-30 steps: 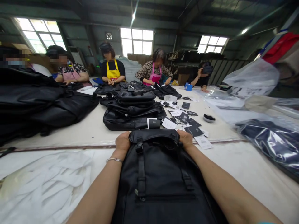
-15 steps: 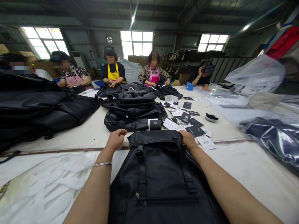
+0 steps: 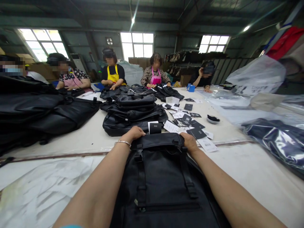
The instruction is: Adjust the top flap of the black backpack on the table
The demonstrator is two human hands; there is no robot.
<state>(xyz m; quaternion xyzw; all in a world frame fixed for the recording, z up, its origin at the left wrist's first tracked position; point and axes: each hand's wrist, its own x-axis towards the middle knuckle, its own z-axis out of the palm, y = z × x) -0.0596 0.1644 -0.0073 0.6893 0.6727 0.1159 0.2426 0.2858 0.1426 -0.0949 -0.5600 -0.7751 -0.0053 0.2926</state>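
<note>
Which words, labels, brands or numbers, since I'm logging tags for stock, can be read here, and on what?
None can be read.
Black card by the bag stack: pale print, too small.
Loose black card: same.
White slip: print too small.
Clear plastic bag: dark marks, too blurred.

Single head-worn view, forward and down across a white table (image 3: 251, 177).

Dim roof (image 3: 156, 14), bright wndws (image 3: 137, 45), edge distort.

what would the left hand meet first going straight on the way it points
Probably the black leather-look backpack, at its top edge; the left hand may already touch it, depth being unclear.
</note>
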